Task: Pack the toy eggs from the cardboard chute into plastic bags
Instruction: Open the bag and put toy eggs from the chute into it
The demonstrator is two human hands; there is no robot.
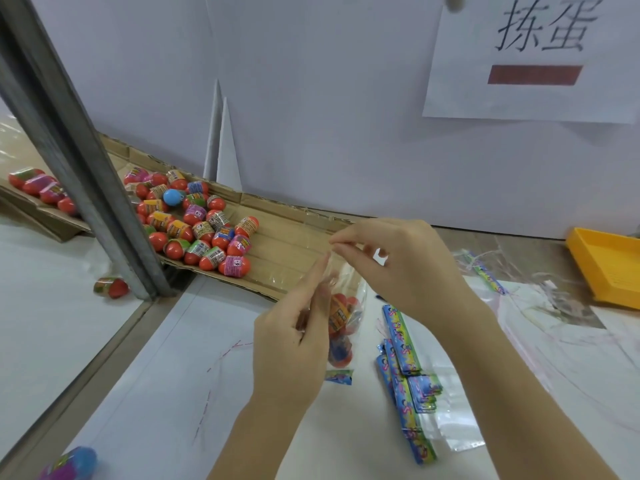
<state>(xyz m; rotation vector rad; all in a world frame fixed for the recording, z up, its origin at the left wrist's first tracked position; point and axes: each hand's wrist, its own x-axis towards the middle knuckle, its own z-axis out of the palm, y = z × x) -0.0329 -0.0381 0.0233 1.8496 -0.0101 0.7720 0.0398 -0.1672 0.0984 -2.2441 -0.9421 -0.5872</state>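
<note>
Between my hands hangs a clear plastic bag with toy eggs inside, orange and blue ones showing through. My left hand grips the bag's left side near its mouth. At the top edge, my right hand pinches the bag with thumb and fingertips. Several orange toy eggs with coloured wrappers, plus one blue egg, lie on the cardboard chute at the left centre.
A stack of empty bags with blue printed headers lies on the white table to the right. A yellow tray sits far right. A grey metal post crosses the left. Stray eggs: one by the post, one bottom left.
</note>
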